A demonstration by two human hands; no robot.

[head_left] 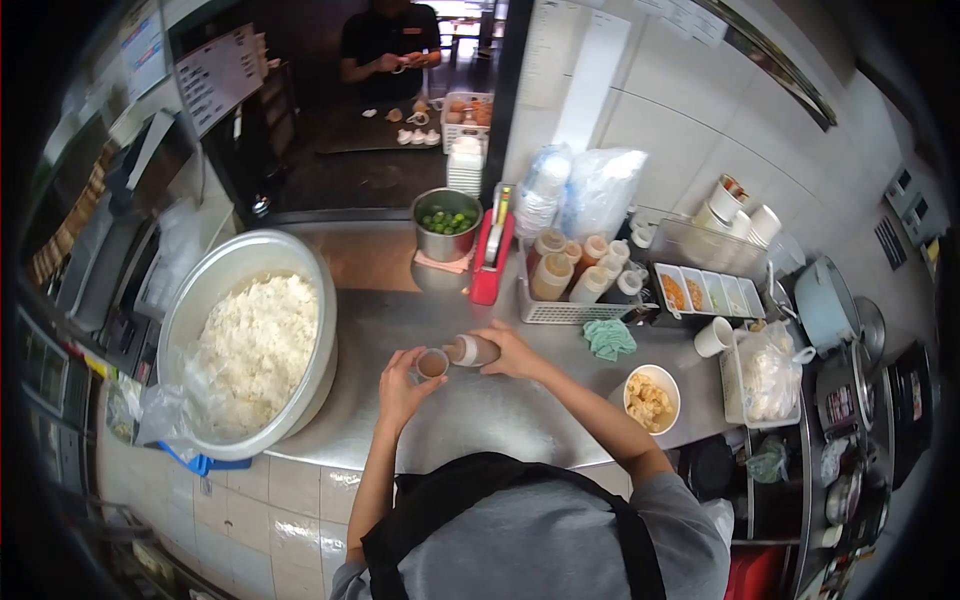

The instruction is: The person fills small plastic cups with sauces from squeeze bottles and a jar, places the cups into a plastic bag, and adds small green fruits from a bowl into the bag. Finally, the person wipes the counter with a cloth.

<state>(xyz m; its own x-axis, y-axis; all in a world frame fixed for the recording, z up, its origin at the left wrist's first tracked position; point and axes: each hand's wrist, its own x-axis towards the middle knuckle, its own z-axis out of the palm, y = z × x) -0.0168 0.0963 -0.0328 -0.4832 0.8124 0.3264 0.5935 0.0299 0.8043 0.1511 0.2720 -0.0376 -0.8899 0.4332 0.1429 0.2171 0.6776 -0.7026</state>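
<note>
My left hand (398,386) has its fingers wrapped round a small clear sauce cup (432,365) with brown content showing inside. My right hand (508,352) grips a squeeze bottle (479,350) of brownish sauce, tipped on its side. The bottle's nozzle end points left, close to the cup's rim; whether sauce is flowing I cannot make out. Both hands are above the steel counter (370,325). To the right of my right arm stands a white bowl (652,399) holding pale golden pieces of food.
A large tub of rice (325,345) stands left. Behind my hands are a pot of green limes (446,240), a red tape dispenser (490,265), a basket of squeeze bottles (570,312) and a green cloth (610,339). Beyond the pass-through, another person (390,45) handles something small.
</note>
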